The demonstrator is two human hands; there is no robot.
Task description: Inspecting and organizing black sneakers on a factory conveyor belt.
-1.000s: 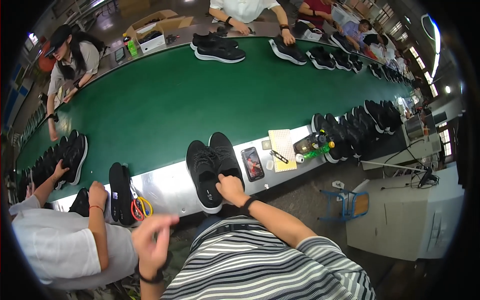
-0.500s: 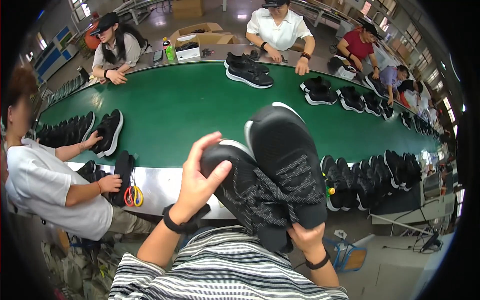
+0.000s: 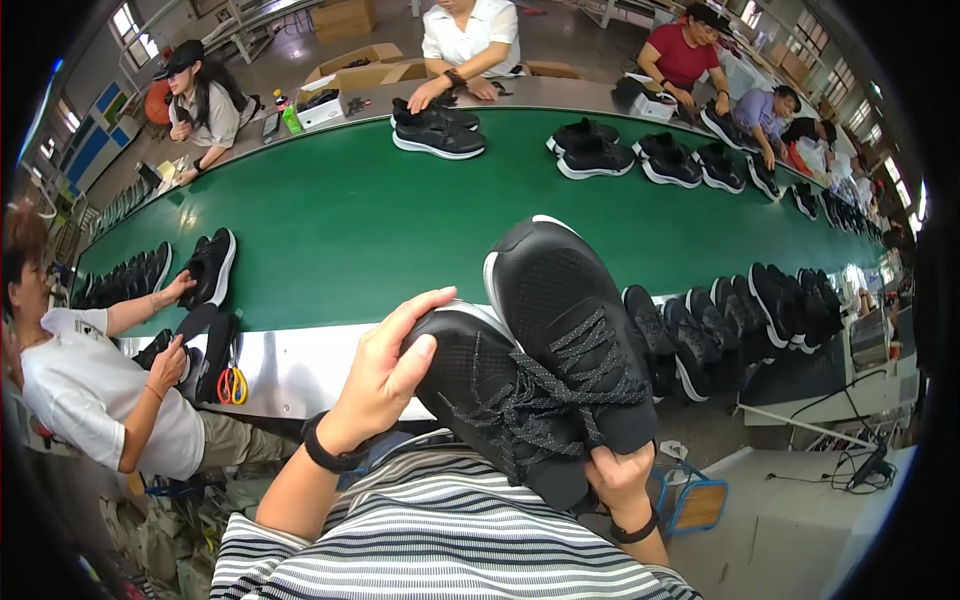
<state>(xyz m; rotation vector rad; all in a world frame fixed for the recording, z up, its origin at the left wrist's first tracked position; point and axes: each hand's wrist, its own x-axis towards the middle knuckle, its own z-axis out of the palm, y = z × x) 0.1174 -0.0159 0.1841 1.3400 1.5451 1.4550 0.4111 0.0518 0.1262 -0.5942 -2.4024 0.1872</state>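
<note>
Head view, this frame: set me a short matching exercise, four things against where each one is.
Things:
1. left hand
2. right hand
3. scissors
4. green bottle

Places:
A. on the metal ledge by the near edge of the green belt
B. under the heel end of the two black shoes
C. on the far side of the belt, beside an open carton
D. over the toe of the left-hand black shoe

Pairs: 1-D, 2-B, 3-A, 4-C
</note>
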